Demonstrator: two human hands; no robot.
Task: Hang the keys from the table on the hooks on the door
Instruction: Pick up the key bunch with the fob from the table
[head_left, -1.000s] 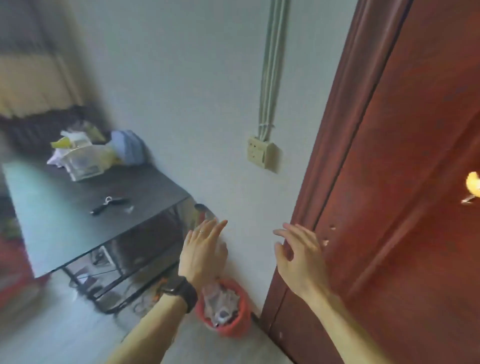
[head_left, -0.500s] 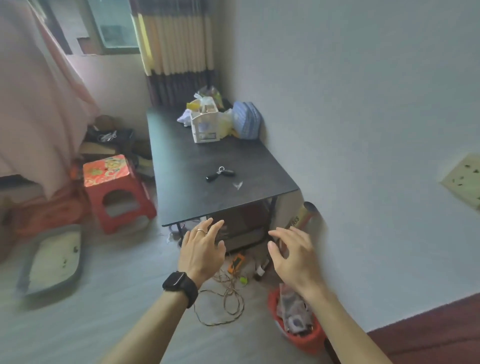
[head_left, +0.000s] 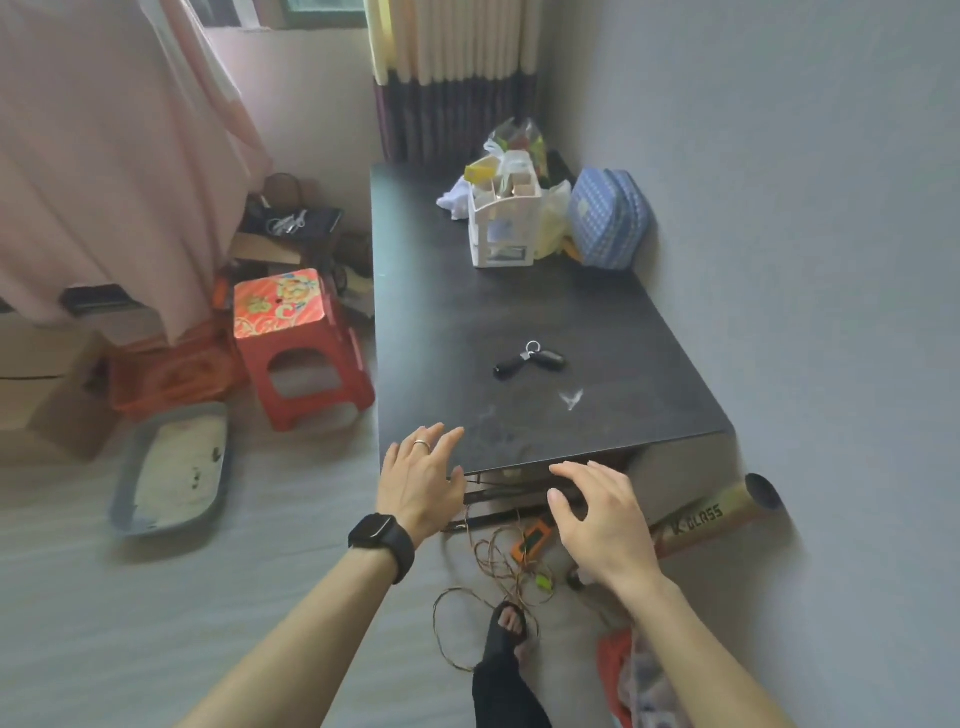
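Both hands hover empty at the near edge of the dark table (head_left: 597, 312), fingers spread and holding nothing; the left hand (head_left: 421, 480), ring on one finger and a black watch (head_left: 382, 540) at the wrist, sits over the table's near left corner, while the right hand (head_left: 602, 519) hangs just off the near edge, apart from the left. The keys (head_left: 530, 358) lie on the table's middle, beyond both hands and untouched; a white box (head_left: 501, 228) and a blue checked bag (head_left: 608, 218) crowd the table's far end; a red stool (head_left: 293, 343) stands left of the table.
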